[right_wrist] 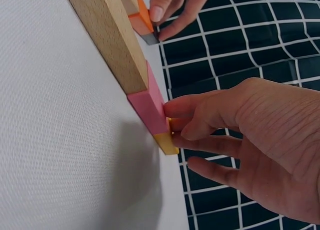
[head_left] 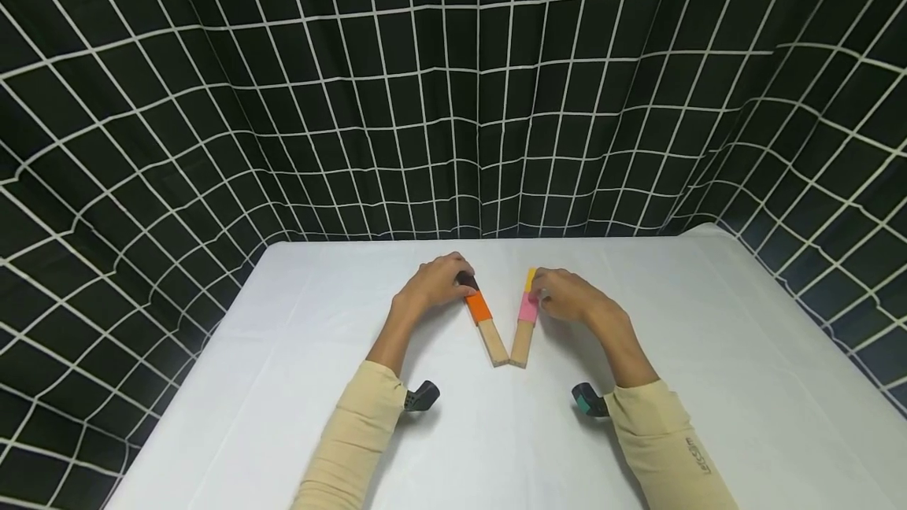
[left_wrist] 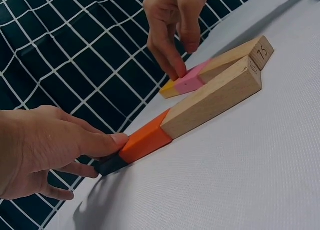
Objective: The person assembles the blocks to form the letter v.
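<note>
Two long wooden blocks lie on the white table in a V, their plain near ends meeting. The left block (head_left: 494,343) has an orange section and a black far end. My left hand (head_left: 438,282) holds this far end, thumb at the orange-black border and forefinger over the black part. On the right block (head_left: 523,343), a pink section is followed by a yellow tip. My right hand (head_left: 567,293) touches its pink and yellow part from the right side with loosely bent fingers. In the left wrist view, its thumb hangs off the block. Printed digits mark the block's near end.
White cloth covers the table (head_left: 283,384). Dark curtains (head_left: 397,101) with a white grid stand at the back and both sides. A small black device (head_left: 423,397) sits at the left wrist, another dark device (head_left: 588,400) at the right.
</note>
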Action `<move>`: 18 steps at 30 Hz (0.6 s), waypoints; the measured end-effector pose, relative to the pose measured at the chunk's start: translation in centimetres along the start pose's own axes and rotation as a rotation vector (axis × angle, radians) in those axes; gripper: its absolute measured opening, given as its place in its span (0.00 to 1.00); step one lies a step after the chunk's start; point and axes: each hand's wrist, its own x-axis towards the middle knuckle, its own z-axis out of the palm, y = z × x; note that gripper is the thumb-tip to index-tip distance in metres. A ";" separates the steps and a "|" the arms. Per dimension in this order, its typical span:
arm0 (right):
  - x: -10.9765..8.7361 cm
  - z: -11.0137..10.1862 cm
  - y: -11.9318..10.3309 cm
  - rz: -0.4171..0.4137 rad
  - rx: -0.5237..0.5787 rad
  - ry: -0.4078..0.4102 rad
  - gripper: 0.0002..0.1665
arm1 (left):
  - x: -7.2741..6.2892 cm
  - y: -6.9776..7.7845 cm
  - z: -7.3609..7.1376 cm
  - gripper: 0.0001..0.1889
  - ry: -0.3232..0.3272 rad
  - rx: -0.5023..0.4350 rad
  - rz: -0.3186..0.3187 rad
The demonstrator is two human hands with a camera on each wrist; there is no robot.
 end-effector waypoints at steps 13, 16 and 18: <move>0.4 0.4 -0.6 -0.005 -0.044 0.008 0.17 | -0.5 -0.4 0.0 0.22 -0.009 -0.003 -0.032; 0.3 0.4 -0.4 -0.019 -0.050 0.018 0.17 | -0.4 -0.5 0.0 0.26 -0.023 -0.030 -0.031; 0.3 0.5 -0.1 -0.039 -0.055 0.027 0.18 | -0.3 -0.5 -0.2 0.30 -0.024 -0.056 -0.039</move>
